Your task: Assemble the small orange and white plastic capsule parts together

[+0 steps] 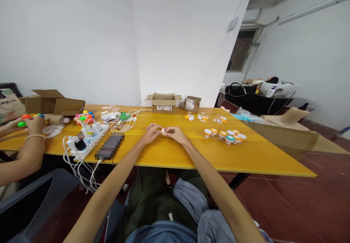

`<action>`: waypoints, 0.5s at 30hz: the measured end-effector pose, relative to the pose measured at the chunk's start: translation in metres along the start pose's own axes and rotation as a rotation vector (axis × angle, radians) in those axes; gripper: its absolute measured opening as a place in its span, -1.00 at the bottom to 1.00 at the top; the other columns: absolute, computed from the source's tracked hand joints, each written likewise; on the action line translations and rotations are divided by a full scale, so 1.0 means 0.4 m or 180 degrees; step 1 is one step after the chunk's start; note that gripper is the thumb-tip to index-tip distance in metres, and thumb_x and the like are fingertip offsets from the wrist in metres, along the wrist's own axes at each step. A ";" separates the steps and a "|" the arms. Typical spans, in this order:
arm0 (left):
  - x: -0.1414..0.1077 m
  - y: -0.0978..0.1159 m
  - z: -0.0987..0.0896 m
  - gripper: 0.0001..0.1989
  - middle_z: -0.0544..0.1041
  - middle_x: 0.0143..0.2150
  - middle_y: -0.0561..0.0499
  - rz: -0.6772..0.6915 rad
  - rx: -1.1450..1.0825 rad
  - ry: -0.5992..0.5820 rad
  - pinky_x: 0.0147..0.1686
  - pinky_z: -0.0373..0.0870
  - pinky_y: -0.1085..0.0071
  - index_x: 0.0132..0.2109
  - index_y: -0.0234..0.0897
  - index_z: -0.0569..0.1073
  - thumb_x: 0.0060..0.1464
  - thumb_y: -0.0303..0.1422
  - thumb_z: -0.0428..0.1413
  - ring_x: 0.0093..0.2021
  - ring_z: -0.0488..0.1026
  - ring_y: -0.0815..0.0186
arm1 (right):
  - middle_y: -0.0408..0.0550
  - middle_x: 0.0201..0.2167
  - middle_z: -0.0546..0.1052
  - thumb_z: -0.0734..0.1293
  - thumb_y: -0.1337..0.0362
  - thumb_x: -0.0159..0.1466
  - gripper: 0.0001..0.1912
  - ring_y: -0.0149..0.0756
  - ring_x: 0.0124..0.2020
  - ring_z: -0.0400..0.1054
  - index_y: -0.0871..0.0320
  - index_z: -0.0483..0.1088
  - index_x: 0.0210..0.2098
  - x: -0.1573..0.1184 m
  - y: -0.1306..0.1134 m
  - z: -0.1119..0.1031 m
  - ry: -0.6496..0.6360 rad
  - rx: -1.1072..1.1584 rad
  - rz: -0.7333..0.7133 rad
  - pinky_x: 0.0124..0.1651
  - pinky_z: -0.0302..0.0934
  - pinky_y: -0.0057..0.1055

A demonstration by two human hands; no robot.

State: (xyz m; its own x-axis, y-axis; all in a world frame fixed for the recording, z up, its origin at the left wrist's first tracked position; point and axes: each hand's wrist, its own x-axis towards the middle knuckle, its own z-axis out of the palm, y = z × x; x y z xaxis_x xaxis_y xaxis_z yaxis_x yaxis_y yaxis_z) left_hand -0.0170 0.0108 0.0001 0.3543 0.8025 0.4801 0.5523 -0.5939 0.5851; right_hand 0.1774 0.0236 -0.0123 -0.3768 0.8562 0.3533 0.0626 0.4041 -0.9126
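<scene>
Over the middle of the table, my left hand (151, 133) and my right hand (176, 135) meet around a small clear jar with a white and orange lid (163, 131). The left fingers are closed on its clear part, while the right fingertips pinch the lid end. The jar lies sideways between them, and fingers hide much of it. To the right stand several small clear jars with orange-and-white lids (222, 133), one of them with a teal lid (229, 138). Farther back lie loose orange and white pieces (202, 118) in small piles, along with clear parts.
Two cardboard boxes, a wider open one (163, 102) and a smaller one (192, 104), stand at the back. Left of me are a power strip (90, 141) with cables and a blurred dark device (109, 146). Beyond them, a co-worker's hands (35, 125) hold coloured balls.
</scene>
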 end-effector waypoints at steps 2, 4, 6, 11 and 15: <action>0.004 0.009 0.001 -0.77 0.56 -0.17 -0.01 -0.0017 -0.0264 0.0150 0.10 0.20 0.20 -0.11 -0.12 0.58 0.18 -0.17 0.12 -0.02 0.36 0.15 | -0.11 -0.42 0.58 0.50 0.08 -0.03 -0.73 -0.22 -0.30 0.48 0.13 0.45 -0.52 0.000 -0.005 0.005 0.0111 0.0096 -0.0104 -0.12 0.35 -0.25; 0.009 0.017 0.003 -0.74 0.58 -0.19 -0.01 -0.0026 -0.0657 0.0219 0.03 0.28 0.25 -0.12 -0.16 0.59 0.15 -0.15 0.15 -0.09 0.42 0.18 | -0.11 -0.41 0.58 0.50 0.08 -0.03 -0.73 -0.23 -0.30 0.48 0.12 0.43 -0.49 0.000 -0.011 0.010 0.0230 0.0185 -0.0189 -0.11 0.36 -0.25; 0.014 0.020 0.006 -0.71 0.59 -0.22 -0.02 -0.0084 -0.1120 0.0217 -0.11 0.36 0.31 -0.13 -0.20 0.59 0.10 -0.13 0.19 -0.18 0.46 0.22 | -0.12 -0.39 0.58 0.50 0.10 -0.04 -0.71 -0.24 -0.28 0.49 0.10 0.41 -0.44 0.000 -0.015 0.015 0.0352 0.0255 -0.0241 -0.10 0.38 -0.25; 0.018 0.019 0.012 -0.61 0.61 -0.29 -0.03 -0.0343 -0.1901 0.0099 -0.29 0.41 0.38 -0.10 -0.24 0.58 0.01 -0.08 0.25 -0.35 0.51 0.29 | -0.11 -0.30 0.60 0.51 0.18 -0.04 -0.65 -0.24 -0.23 0.51 0.06 0.38 -0.31 0.002 -0.021 0.021 0.0523 0.0284 -0.0362 -0.10 0.40 -0.27; 0.016 0.019 0.015 -0.59 0.63 -0.25 -0.04 -0.0473 -0.2204 0.0177 -0.26 0.44 0.38 -0.15 -0.24 0.59 -0.09 -0.08 0.32 -0.29 0.53 0.28 | -0.12 -0.30 0.61 0.48 0.20 0.02 -0.71 -0.24 -0.24 0.52 0.06 0.44 -0.26 0.001 -0.021 0.022 0.0447 0.0117 -0.0544 -0.09 0.41 -0.26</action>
State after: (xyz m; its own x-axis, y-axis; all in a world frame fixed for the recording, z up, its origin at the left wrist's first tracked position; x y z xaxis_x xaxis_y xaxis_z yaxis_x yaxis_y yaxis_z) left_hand -0.0060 0.0116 0.0036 0.2632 0.8847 0.3848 -0.0213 -0.3935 0.9191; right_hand 0.1686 0.0175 -0.0064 -0.2464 0.8137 0.5265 -0.0259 0.5375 -0.8429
